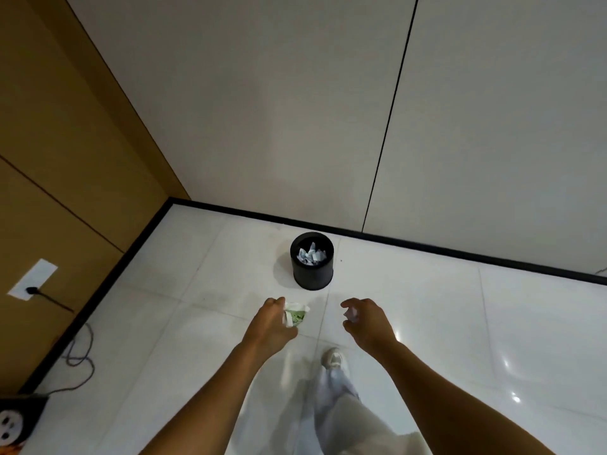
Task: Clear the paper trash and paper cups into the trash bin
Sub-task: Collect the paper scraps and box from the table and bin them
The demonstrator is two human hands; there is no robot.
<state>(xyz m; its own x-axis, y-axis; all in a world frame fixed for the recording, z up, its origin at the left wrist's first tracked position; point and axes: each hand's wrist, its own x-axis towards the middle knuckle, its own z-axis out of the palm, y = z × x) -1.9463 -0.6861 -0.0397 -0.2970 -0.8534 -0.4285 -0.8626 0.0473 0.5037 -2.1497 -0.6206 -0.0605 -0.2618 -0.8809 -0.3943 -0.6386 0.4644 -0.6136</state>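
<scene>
A crumpled green-and-white paper cup is gripped in the left hand, and a small paper wad is pinched in the right hand. The black trash bin is parked further off by the floor's far edge, already pretty full, so anything tossed from here could easily be bounced out.

Both your bare forearms reach forward and down, side by side and apart. Your left hand is curled with its fingers closed around a crumpled paper cup. Your right hand is cupped palm inward, fingers loosely bent around a small paper wad. One foot shows below between your arms.
</scene>
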